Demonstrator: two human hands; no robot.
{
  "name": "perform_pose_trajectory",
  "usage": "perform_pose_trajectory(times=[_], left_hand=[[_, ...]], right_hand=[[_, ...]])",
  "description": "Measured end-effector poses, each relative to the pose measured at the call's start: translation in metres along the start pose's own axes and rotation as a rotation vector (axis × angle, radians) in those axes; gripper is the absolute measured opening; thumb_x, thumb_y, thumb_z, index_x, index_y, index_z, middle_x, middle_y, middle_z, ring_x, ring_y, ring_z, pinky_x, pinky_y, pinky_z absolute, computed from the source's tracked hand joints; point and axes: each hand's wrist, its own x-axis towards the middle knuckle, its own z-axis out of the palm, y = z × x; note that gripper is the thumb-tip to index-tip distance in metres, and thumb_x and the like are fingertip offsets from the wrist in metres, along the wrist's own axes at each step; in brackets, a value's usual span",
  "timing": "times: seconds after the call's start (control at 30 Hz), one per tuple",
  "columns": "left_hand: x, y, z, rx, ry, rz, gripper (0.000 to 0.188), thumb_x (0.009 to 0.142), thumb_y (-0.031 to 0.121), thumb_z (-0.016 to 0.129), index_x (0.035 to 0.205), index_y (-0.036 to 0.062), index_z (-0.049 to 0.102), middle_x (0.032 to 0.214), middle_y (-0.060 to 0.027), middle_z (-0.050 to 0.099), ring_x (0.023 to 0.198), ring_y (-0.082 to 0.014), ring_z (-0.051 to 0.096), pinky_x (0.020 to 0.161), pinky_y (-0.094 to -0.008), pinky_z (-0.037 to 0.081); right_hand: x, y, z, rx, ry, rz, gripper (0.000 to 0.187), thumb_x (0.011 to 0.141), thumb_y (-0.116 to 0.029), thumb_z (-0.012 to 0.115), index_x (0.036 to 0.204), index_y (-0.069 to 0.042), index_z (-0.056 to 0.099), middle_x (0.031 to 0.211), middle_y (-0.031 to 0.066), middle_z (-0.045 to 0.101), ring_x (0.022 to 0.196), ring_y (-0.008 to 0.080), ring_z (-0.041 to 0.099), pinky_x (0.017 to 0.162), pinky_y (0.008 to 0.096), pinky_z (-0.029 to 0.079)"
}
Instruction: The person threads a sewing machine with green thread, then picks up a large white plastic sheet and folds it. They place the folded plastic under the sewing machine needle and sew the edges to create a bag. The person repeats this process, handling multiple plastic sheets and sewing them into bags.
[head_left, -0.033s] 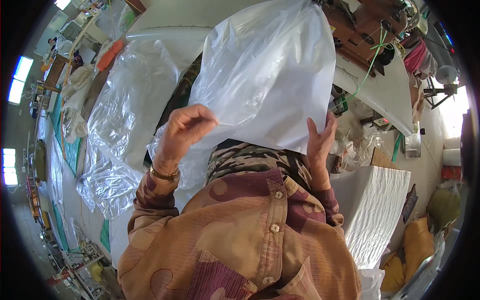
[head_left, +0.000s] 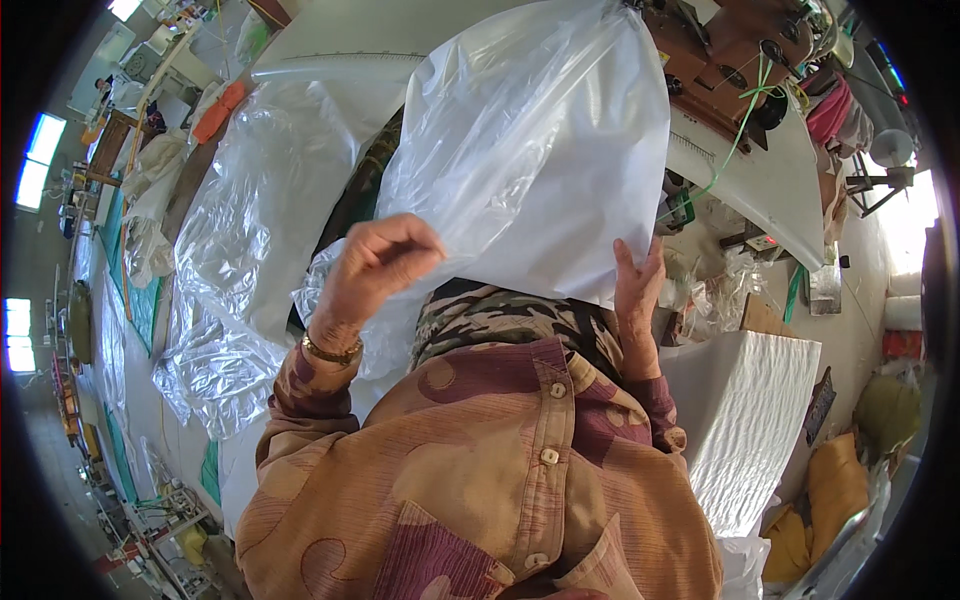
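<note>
A white plastic-looking sheet (head_left: 590,200) hangs over my lap, and a clear, wrinkled plastic film (head_left: 470,150) lies across its left part. With thumb and fingertips pinched, my left hand (head_left: 375,275) holds the film's near edge. At the sheet's right edge is my right hand (head_left: 638,285), its thumb on the near side and the fingers reaching behind the edge. The sheet's far end runs up to a brown sewing machine (head_left: 735,75), where the needle area is hard to see.
More crumpled clear plastic (head_left: 235,260) is spread on the left. A white stack of sheets (head_left: 745,420) stands at my right. A green string (head_left: 745,130) hangs from the machine across the pale tabletop (head_left: 760,185). An orange bundle (head_left: 218,112) lies at the far left.
My left hand has shifted slightly to the right, along with the film's edge. My right hand has moved a little left and down along the sheet's edge.
</note>
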Motion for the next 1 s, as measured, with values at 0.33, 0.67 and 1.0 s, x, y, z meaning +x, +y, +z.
perform_pose_trajectory(times=[0.33, 0.67, 1.0], left_hand=[[0.009, -0.009, 0.067, 0.254, -0.222, 0.108, 0.013, 0.091, -0.001, 0.061, 0.103, -0.0003, 0.062, 0.084, -0.0044, 0.066, 0.073, -0.0048, 0.057, 0.068, -0.023, 0.048], [0.006, -0.013, 0.081, 0.559, -0.107, 0.297, 0.006, 0.088, -0.003, 0.06, 0.093, -0.001, 0.058, 0.076, -0.0125, 0.06, 0.059, -0.0201, 0.056, 0.055, -0.0294, 0.044], [0.0, -0.005, 0.073, 0.51, -0.086, 0.137, 0.017, 0.091, 0.014, 0.066, 0.088, 0.0012, 0.055, 0.068, -0.0091, 0.05, 0.055, -0.0168, 0.047, 0.051, -0.031, 0.037]], right_hand=[[-0.045, -0.097, -0.022, 0.092, -0.743, -0.177, 0.016, 0.096, -0.014, 0.057, 0.092, 0.002, 0.057, 0.073, 0.0161, 0.057, 0.064, 0.0325, 0.058, 0.059, 0.0385, 0.047], [-0.045, -0.114, -0.017, 0.085, -0.831, -0.668, 0.019, 0.084, -0.012, 0.068, 0.082, -0.003, 0.051, 0.074, 0.0099, 0.052, 0.07, 0.0292, 0.057, 0.066, 0.0389, 0.047], [-0.04, -0.12, -0.008, -0.038, -0.813, -1.001, 0.017, 0.077, -0.015, 0.066, 0.084, -0.003, 0.055, 0.077, 0.0061, 0.056, 0.072, 0.0212, 0.06, 0.068, 0.0346, 0.049]])
